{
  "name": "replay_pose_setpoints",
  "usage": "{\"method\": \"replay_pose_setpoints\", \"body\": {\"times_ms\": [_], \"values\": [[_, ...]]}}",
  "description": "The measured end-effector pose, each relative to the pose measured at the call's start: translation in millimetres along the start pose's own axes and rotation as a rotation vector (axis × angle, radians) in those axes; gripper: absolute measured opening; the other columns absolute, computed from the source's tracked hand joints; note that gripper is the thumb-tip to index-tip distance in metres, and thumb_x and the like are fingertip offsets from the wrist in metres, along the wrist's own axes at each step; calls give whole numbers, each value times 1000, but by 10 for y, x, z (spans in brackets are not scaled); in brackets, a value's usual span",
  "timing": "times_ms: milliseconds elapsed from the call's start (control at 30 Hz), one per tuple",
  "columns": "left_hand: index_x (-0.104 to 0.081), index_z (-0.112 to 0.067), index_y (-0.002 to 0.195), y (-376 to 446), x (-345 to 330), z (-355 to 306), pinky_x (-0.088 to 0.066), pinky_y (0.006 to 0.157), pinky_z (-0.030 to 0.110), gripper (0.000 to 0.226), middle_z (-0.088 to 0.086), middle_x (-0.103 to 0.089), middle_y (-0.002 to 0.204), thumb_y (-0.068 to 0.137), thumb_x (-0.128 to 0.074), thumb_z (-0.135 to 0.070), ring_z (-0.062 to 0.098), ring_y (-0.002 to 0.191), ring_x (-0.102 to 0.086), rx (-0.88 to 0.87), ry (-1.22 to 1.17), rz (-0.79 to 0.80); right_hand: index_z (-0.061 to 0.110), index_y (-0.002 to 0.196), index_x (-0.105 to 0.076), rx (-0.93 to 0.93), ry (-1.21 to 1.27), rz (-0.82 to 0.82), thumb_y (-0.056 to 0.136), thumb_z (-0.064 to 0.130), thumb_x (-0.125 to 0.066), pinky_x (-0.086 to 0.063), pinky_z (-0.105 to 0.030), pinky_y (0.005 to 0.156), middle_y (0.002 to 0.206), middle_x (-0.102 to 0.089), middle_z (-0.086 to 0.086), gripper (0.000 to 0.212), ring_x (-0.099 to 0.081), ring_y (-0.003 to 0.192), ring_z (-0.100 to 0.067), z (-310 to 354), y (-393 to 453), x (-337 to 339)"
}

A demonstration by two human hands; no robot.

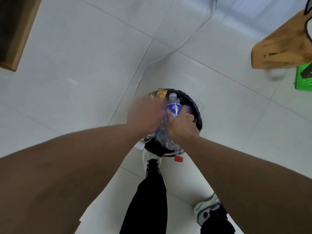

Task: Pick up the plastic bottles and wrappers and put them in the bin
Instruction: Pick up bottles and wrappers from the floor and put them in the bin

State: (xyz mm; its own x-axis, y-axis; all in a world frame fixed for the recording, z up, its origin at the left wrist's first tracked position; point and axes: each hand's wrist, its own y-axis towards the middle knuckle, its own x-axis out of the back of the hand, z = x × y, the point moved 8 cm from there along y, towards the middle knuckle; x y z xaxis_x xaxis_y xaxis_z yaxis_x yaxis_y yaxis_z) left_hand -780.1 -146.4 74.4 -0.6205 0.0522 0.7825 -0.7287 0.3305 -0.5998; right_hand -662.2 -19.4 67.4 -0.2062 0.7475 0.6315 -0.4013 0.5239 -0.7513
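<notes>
A round black bin (197, 114) stands on the floor just in front of my feet. Both my hands hover over its mouth. My right hand (181, 128) grips a clear plastic bottle with a blue label and white cap (173, 105), cap pointing away from me. A second clear bottle with a red cap (177, 154) sticks out below my right wrist over the near rim. My left hand (145, 114) is blurred, fingers curled against the bottles and a yellow-orange wrapper (161, 95) at the bin's far rim. Whether it holds the wrapper is unclear.
White tiled floor (84, 65) all around. A wooden furniture piece (15, 31) sits at far left. A brown paper bag (283, 46) and a green object (303, 78) lie at far right. My black trousers and white shoes (152, 159) are right behind the bin.
</notes>
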Motion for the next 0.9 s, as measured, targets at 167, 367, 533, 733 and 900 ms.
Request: {"method": "replay_pose_setpoints", "body": {"times_ms": [167, 367, 533, 733, 900], "values": [[-19, -12, 165, 18, -4, -83, -48, 99, 56, 93, 19, -47, 146, 93, -23, -71, 42, 120, -59, 91, -16, 28, 22, 169, -15, -45, 41, 69, 101, 78, -22, -43, -58, 112, 159, -38, -21, 87, -50, 139, -44, -114, 68, 44], [-38, -23, 155, -160, 274, 14, -47, 101, 56, 66, 12, -55, 133, 96, -44, -52, 38, 118, -59, 55, -137, -44, 22, 150, -48, -16, 234, 12, 102, 75, -21, -44, -57, 110, 142, -51, -15, 76, -55, 129, -39, -448, -76, 327], [-53, -34, 134, -438, 600, 147, -53, 84, 41, 43, -3, -66, 111, 92, -58, -38, 23, 98, -66, 7, -407, -141, 17, 130, -61, 69, 421, 38, 102, 70, -35, -52, -57, 104, 123, -64, -18, 65, -65, 113, -39, -804, -261, 478], [-48, -38, 110, -845, 607, -49, -52, 66, 37, 26, -9, -64, 93, 89, -62, -44, 14, 79, -65, -30, -379, -119, 15, 135, -58, 18, 434, -12, 105, 68, -34, -50, -55, 106, 128, -63, -16, 66, -64, 116, -35, -1256, -423, 641], [-54, -26, 138, -993, 293, -336, -57, 92, 44, 53, -1, -56, 123, 98, -61, -59, 21, 109, -63, -52, -315, -55, 14, 132, -59, 33, 445, -22, 106, 66, -34, -53, -53, 102, 122, -65, -18, 63, -66, 108, -34, -1582, -532, 721]]}}
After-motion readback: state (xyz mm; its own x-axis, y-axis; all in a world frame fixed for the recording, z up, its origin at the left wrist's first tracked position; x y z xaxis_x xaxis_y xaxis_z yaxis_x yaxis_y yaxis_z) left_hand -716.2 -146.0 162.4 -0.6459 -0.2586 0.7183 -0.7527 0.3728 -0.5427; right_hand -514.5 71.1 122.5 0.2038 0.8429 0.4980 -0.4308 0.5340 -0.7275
